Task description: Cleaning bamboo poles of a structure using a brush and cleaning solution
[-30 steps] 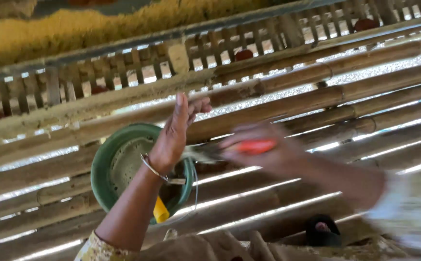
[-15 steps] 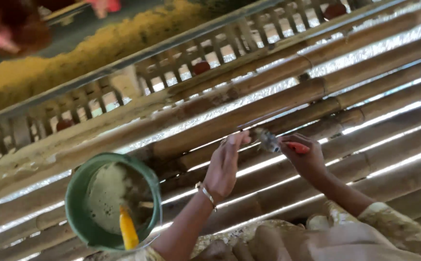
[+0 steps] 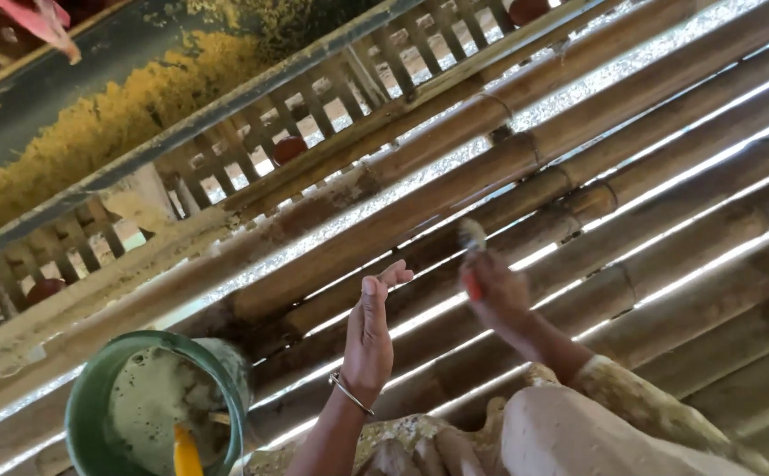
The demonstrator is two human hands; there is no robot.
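The brush [image 3: 472, 256] in my right hand [image 3: 495, 295] has a red handle and a pale, blurred head; it stands upright just above my fingers. Beneath both hands runs a floor of long bamboo poles [image 3: 631, 176] with bright gaps between them. Beyond my hands a slatted rail and a trough of yellow feed [image 3: 93, 132] cross. A green bucket [image 3: 93, 405] sits below and left of my left hand [image 3: 369, 339]. My right hand is closed around the handle; my left is raised edge-on, fingers straight and together, holding nothing.
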